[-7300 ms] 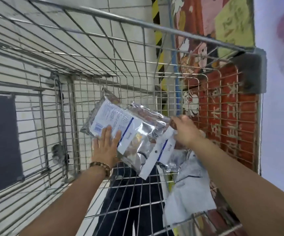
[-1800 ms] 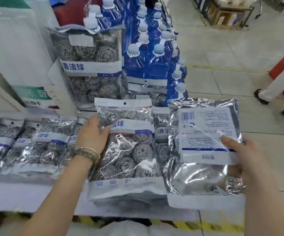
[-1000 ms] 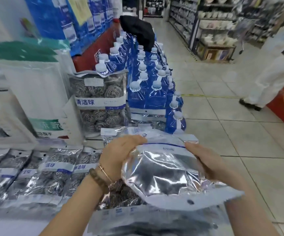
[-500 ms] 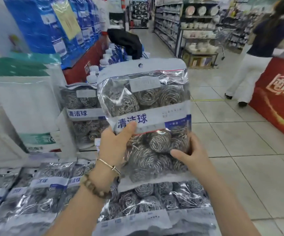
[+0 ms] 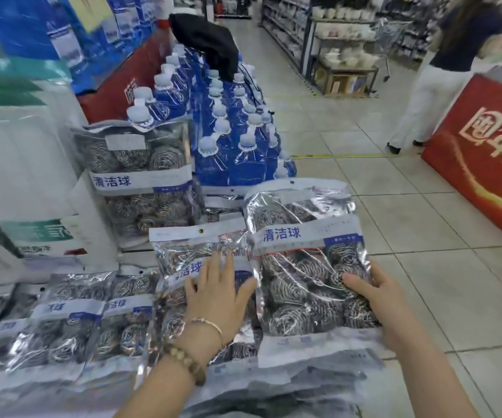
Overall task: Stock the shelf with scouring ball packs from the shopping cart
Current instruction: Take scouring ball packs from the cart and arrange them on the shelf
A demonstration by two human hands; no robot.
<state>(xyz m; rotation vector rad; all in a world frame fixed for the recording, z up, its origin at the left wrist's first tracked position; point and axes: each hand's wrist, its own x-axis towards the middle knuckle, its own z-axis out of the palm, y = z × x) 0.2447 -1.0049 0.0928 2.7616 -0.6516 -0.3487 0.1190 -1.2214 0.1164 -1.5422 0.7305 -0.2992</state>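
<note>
A clear pack of steel scouring balls (image 5: pixel 307 260) with a white and blue label lies face up at the right end of the shelf, on top of other packs. My right hand (image 5: pixel 376 300) holds its lower right edge, thumb on top. Flat, with straight fingers, my left hand (image 5: pixel 218 294) presses on the neighbouring pack (image 5: pixel 189 257) just to the left. Several more packs (image 5: pixel 72 321) lie in a row along the shelf to the left. One pack (image 5: pixel 141 176) stands upright behind them. The shopping cart is out of view.
Blue bottles with white caps (image 5: pixel 228 140) stand in rows behind the packs, a black cloth (image 5: pixel 207 40) on top. White bags (image 5: pixel 17 164) stand at left. A red display (image 5: pixel 485 164) is at right, with a person (image 5: pixel 442 64) walking in the tiled aisle.
The pack I held up upright with both hands has come down flat onto the right end of the shelf. My left hand let go of it and now presses the pack beside it.
</note>
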